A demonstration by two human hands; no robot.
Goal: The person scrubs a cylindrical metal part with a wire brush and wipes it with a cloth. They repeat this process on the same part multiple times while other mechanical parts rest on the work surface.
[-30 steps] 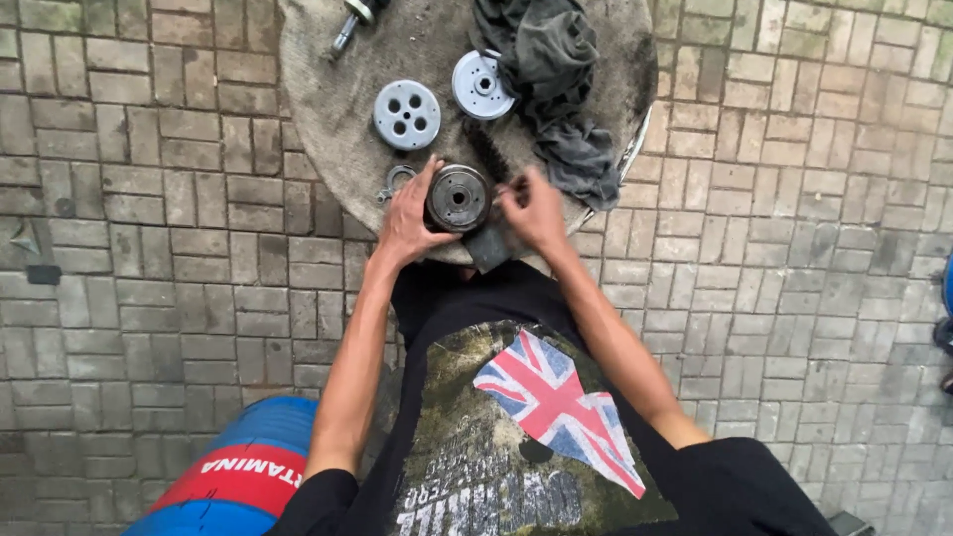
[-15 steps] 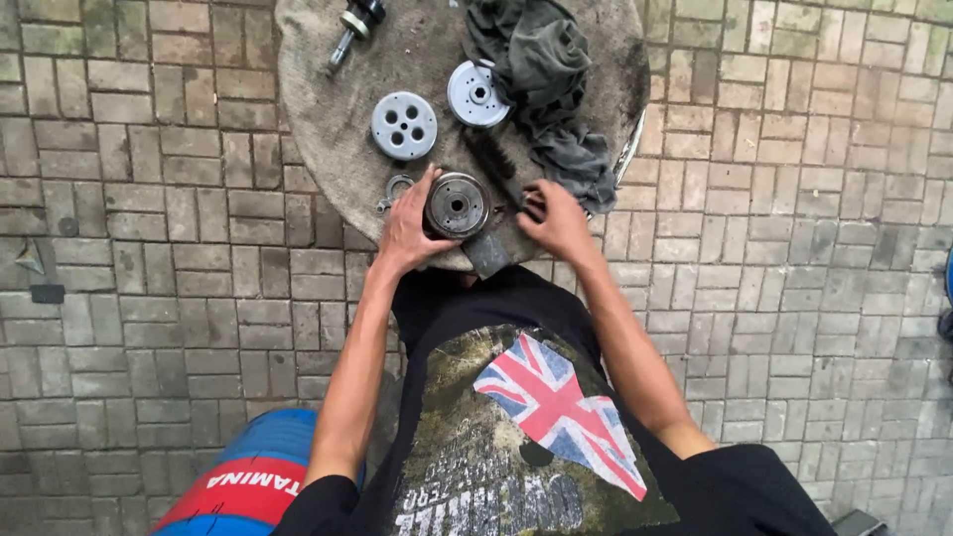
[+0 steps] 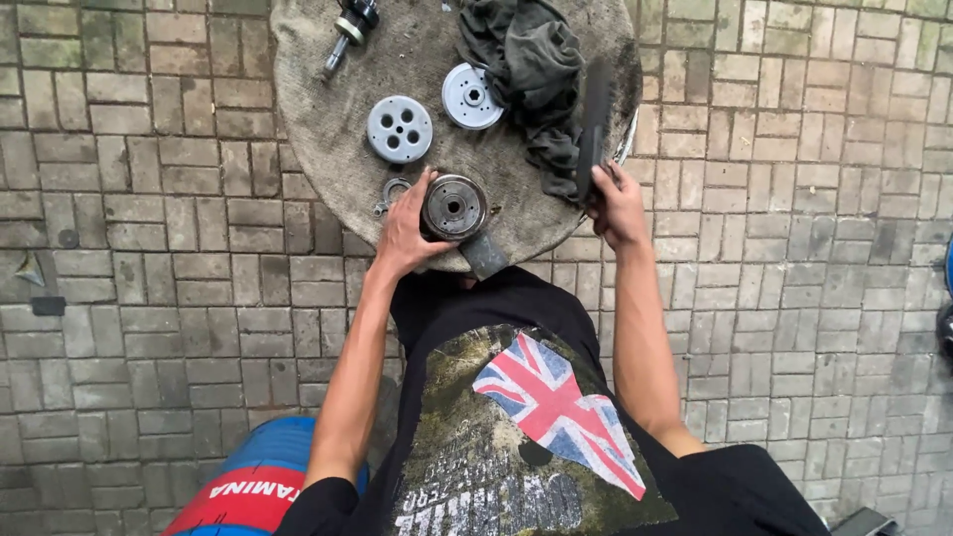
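The left hand (image 3: 405, 230) wraps around the side of a round dark metal drum-like part (image 3: 455, 206), fingers curled against its rim, clasping it. The part sits near the front edge of a round, cloth-covered work surface (image 3: 328, 129), its open face with a central hub turned up. A grey block-shaped piece (image 3: 484, 255) juts out just below the part, at the edge of the surface.

The right hand (image 3: 617, 206) is closed around the lower end of a long dark flat tool (image 3: 594, 127), which stands up along the right side of the surface, beside a crumpled dark rag (image 3: 531, 69).

Farther back lie a grey disc with four holes (image 3: 399, 129) and a lighter pulley-like disc (image 3: 473, 95), near each other but apart. A small metal ring (image 3: 394, 191) lies just left of the held part. A shaft-like metal piece (image 3: 347, 30) rests at the far edge. The surface stands on grey paving bricks (image 3: 149, 248). A blue and red drum (image 3: 253, 476) shows at lower left.
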